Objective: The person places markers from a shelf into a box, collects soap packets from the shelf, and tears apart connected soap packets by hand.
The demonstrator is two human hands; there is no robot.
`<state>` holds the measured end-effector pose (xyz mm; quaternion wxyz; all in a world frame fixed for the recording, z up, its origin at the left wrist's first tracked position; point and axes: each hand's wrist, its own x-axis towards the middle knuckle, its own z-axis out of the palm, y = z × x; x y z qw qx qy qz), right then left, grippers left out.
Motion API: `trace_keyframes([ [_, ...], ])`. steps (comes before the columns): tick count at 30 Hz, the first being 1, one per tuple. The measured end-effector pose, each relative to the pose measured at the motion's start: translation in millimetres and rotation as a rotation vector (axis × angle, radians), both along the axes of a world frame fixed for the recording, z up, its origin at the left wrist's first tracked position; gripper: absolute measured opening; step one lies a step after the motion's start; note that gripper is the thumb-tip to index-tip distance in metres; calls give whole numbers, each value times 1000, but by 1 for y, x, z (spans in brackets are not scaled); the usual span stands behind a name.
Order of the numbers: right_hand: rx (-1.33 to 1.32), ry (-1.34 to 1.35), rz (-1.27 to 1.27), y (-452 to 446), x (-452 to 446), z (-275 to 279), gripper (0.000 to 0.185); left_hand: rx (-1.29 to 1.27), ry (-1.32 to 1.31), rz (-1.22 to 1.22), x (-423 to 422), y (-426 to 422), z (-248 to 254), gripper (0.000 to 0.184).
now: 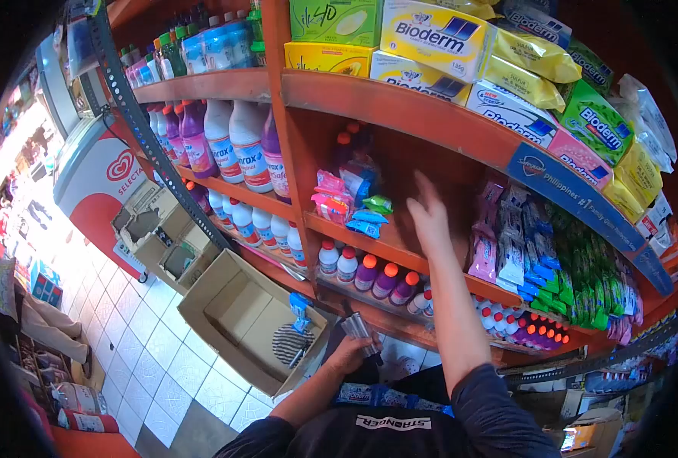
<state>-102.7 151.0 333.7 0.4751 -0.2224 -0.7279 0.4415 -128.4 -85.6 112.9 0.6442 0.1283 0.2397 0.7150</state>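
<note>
My left hand point(346, 354) is closed around what looks like a flat paintbrush point(357, 327), with a silvery middle band and dark ends, low in front of the shelves. My right hand point(428, 211) reaches into the middle shelf compartment with its fingers apart and nothing visible in them. Left of that hand lie pink packets point(332, 200), blue packets point(367, 221) and a green packet point(377, 204). To its right stand rows of pink, white, blue and green sachets point(537, 259). Dark bottles with orange caps point(344, 139) sit deeper in the compartment.
An open cardboard box point(232, 298) on the tiled floor holds a striped round item point(291, 343) and a blue packet point(300, 311). Soap boxes point(436, 34) fill the upper shelf. Bleach bottles point(247, 145) stand left, capped bottles point(384, 281) below. A freezer point(102, 175) is farther left.
</note>
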Motion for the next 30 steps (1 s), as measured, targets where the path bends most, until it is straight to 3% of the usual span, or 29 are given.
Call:
trace_keyframes([
  [3,-169,289,148,-66,57,-14,40,-44,-4,265,-1,0,21,36],
  [5,-253,243,270,-113,102,-57,40,-1,-27,462,-7,2,55,37],
  [7,-640,227,201,-146,134,-112,45,97,24,473,-9,3,96,39],
  [10,-1409,685,103,-169,159,-149,49,300,217,388,4,16,136,40],
  [11,-1440,727,111,-171,160,-148,49,375,300,344,14,19,140,41],
  [13,-1500,811,129,-172,154,-128,50,121,540,208,42,26,116,46],
  [15,-1374,782,199,-164,155,-126,51,22,605,72,83,29,116,33],
  [18,-1331,738,182,-165,159,-133,53,278,1046,182,102,33,88,46],
  [21,-1329,685,147,-174,168,-130,49,135,830,102,110,26,88,31],
  [24,-1311,721,136,-169,168,-150,43,104,773,48,102,26,86,31],
  [26,-1196,708,62,-165,174,-127,43,94,714,-98,88,20,116,29],
  [30,-694,671,334,-155,195,-77,53,122,820,-389,73,12,115,27],
])
